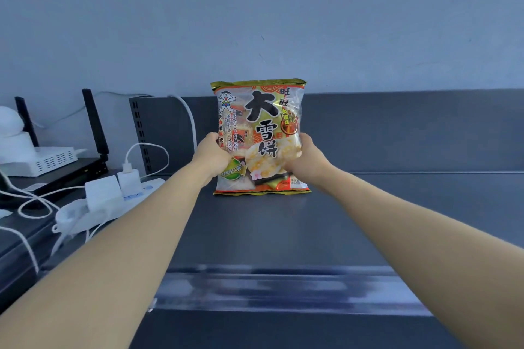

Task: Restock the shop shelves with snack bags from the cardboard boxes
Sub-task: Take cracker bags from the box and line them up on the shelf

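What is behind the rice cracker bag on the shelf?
Behind the rice cracker bag stands the shelf's dark back panel, with grey wall above. The part directly behind the bag is covered.

A shop: dark metal shelf [368, 221] with a clear price-label strip [269, 289] along its front edge, a slotted upright [141, 133] at its back left, a packaged snack bag [259, 136] standing on it.

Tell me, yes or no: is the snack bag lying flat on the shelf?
No, the snack bag stands upright on the dark shelf, with the left hand and right hand gripping its sides.
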### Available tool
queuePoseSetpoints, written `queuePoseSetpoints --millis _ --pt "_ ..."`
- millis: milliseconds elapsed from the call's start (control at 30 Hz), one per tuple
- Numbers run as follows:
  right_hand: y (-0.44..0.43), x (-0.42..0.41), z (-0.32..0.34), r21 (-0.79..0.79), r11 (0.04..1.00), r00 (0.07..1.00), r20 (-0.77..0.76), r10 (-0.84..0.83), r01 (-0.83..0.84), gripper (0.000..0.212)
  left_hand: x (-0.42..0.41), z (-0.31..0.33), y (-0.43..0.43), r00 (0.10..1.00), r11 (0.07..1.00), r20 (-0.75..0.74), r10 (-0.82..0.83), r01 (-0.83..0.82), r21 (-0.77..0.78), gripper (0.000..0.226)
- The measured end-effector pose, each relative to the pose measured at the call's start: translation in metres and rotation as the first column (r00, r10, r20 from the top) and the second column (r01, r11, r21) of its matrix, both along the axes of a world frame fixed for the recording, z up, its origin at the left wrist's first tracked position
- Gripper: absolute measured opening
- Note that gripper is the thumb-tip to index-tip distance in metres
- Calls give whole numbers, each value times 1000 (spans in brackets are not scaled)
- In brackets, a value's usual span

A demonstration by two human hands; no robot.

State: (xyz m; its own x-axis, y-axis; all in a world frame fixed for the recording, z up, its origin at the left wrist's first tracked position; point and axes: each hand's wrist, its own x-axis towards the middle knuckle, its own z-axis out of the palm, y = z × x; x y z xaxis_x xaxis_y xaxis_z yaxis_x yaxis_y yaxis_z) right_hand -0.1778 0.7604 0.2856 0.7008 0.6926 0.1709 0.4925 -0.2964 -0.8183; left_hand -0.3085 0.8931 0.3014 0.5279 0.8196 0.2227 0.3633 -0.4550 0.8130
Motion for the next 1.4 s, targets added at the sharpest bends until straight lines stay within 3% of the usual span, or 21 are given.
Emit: queuePoseSetpoints --millis 167,300,400,500,633,800,900,1033,1133,1233,1333,1400 --pt "-35 -6 5 -74 997 984 176 27 -14 60 2 11 -35 1000 987 2 30 -30 157 45" --pt "-93 0 4 -97 994 946 325 -10 44 49 26 14 -96 987 956 -3 -159 155 249 39" --pt "-157 16 -1 -112 977 902 415 -121 183 41 51 8 -158 939 901 1 -344 329 282 33" --pt "-238 33 -13 -104 927 865 409 -291 361 36 78 -8 -233 829 788 -27 -558 540 296 29" --pt "-359 44 -34 -105 792 766 357 -535 601 35 109 -38 -350 588 558 -93 -803 798 229 30" --pt "-495 46 -71 -302 601 673 358 -647 740 28 137 -84 -471 321 320 -149 -935 947 33 29" --pt "-564 51 -101 -438 514 662 322 -676 738 27 154 -115 -527 235 255 -172 -957 961 -106 27" --pt "-634 75 -138 -653 425 724 286 -628 627 33 186 -163 -588 220 272 -190 -957 908 -320 15" --pt "-675 106 -172 -752 409 790 234 -567 516 38 211 -196 -629 245 320 -213 -946 810 -491 10" --pt "-707 134 -202 -823 392 821 148 -551 412 45 235 -231 -668 296 389 -252 -921 682 -619 22" --pt "-730 156 -232 -862 396 849 70 -524 316 51 251 -268 -700 365 468 -308 -879 529 -708 7" --pt "-743 167 -254 -883 404 857 -3 -515 240 52 255 -289 -715 416 485 -311 -854 424 -764 13"
